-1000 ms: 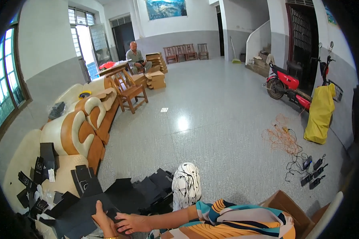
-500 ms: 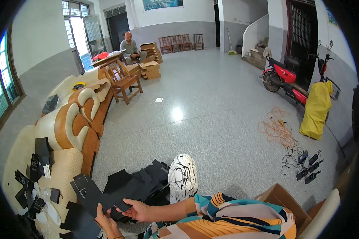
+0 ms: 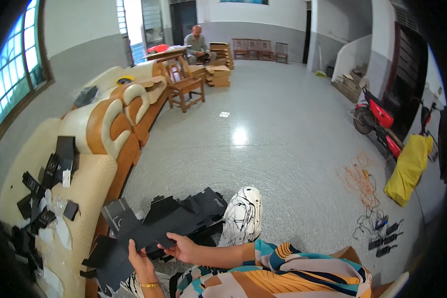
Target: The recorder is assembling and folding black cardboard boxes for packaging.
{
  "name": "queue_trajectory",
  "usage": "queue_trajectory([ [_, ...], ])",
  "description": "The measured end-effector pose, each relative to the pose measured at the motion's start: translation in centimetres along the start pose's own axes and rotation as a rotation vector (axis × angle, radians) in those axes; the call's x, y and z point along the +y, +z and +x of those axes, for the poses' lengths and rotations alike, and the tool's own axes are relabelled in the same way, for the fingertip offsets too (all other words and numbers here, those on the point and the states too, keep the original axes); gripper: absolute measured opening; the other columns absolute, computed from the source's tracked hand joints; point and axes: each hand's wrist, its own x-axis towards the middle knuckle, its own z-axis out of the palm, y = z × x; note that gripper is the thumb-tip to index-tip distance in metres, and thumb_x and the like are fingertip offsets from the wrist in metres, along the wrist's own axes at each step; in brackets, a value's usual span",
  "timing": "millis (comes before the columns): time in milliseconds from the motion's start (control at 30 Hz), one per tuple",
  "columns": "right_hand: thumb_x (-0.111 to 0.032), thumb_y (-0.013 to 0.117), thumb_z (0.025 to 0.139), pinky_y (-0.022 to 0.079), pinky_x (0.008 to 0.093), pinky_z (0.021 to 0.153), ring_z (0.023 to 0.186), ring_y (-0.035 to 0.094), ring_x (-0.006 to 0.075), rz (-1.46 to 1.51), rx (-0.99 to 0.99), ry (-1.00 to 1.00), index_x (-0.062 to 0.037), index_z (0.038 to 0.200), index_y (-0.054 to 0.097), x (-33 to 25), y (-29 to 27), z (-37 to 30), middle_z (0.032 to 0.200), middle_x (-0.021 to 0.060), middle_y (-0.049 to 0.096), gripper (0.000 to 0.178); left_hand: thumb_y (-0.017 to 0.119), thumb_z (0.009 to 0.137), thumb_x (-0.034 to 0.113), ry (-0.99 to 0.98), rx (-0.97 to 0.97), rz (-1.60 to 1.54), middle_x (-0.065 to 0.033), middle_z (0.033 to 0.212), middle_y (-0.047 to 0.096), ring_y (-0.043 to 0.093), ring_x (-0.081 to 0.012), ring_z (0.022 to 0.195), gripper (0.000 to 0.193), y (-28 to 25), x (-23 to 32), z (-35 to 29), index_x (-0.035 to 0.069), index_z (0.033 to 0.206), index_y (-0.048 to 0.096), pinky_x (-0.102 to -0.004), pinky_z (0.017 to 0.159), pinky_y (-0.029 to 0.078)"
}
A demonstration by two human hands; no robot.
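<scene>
My right hand [image 3: 182,248] pinches the near edge of a long, flat black cardboard piece [image 3: 159,227], thumb on top and fingers curled beneath. At the same edge, further left, my left hand [image 3: 143,265] holds the piece too, its fingertips against the card. More flattened black cardboard boxes [image 3: 203,204] lie heaped beyond it, next to my knee in white patterned trousers [image 3: 242,211]. Another dark box piece [image 3: 118,214] sticks out at the left of the heap. Below my left hand, black cardboard [image 3: 109,268] is spread, partly hidden by my wrist.
On the sofa [image 3: 102,171] at left lie black boxes [image 3: 48,171] and crumpled plastic. Handheld radios [image 3: 385,241], tangled orange cable [image 3: 360,181], a yellow sack [image 3: 407,171] and a red scooter [image 3: 380,114] stand right. A person [image 3: 197,45] sits far off beside brown cartons [image 3: 218,77].
My view has turned left and tipped downward. The cardboard between my hands now stretches flat toward the upper right across the heap. Both hands have shifted slightly right in the picture, still gripping.
</scene>
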Motion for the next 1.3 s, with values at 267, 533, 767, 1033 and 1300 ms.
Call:
queue_trajectory([
  [267, -0.022, 0.052, 0.086, 0.049, 0.0301, 0.057, 0.077, 0.063, 0.0215, -0.073, 0.148, 0.095, -0.0075, 0.102, 0.049, 2.7, -0.5, 2.6, 0.091, 0.0106, 0.061, 0.022, 0.061, 0.08, 0.019, 0.037, 0.117, 0.009, -0.0026, 0.097, 0.061, 0.059, -0.0138, 0.081, 0.023, -2.6, 0.3, 0.6, 0.007, 0.099, 0.058, -0.0225, 0.063, 0.045],
  [533, -0.028, 0.052, 0.086, 0.049, 0.0282, 0.05, 0.066, 0.06, 0.0206, -0.183, 0.162, 0.181, -0.0044, 0.097, 0.054, 6.1, -1.5, 3.6, 0.08, 0.0104, 0.061, 0.026, 0.059, 0.081, 0.018, 0.011, 0.244, 0.062, -0.0035, 0.101, 0.059, 0.057, -0.0138, 0.088, 0.025, -6.4, 1.6, -0.8, 0.006, 0.103, 0.057, -0.0274, 0.073, 0.044],
  [767, -0.028, 0.055, 0.084, 0.049, 0.0294, 0.048, 0.065, 0.058, 0.0148, -0.265, 0.202, -0.024, -0.0095, 0.094, 0.055, 1.4, -2.0, 3.4, 0.082, 0.0037, 0.061, 0.021, 0.064, 0.077, 0.021, -0.052, 0.059, 0.152, -0.0018, 0.105, 0.057, 0.052, -0.0159, 0.097, 0.034, -3.3, -1.1, 0.4, 0.009, 0.108, 0.055, -0.0337, 0.083, 0.04],
  [1033, -0.025, 0.06, 0.082, 0.047, 0.0272, 0.049, 0.064, 0.057, 0.0137, -0.256, 0.276, -0.143, -0.0113, 0.089, 0.055, -1.7, -5.5, 6.5, 0.08, 0.0014, 0.06, 0.016, 0.07, 0.073, 0.021, -0.122, 0.014, 0.315, -0.0044, 0.097, 0.057, 0.055, -0.0155, 0.088, 0.035, -3.2, -5.9, 5.0, 0.005, 0.101, 0.055, -0.0296, 0.074, 0.047],
  [1300, -0.025, 0.066, 0.078, 0.047, 0.0302, 0.051, 0.065, 0.055, 0.0172, -0.368, 0.5, -0.359, -0.0087, 0.092, 0.056, -12.2, -16.4, 11.7, 0.08, 0.0044, 0.058, 0.024, 0.045, 0.084, 0.002, -0.452, -0.117, -0.071, -0.0129, 0.096, 0.059, 0.056, -0.0301, 0.093, 0.016, -6.1, -14.4, 11.4, 0.001, 0.099, 0.051, -0.0447, 0.087, 0.045],
])
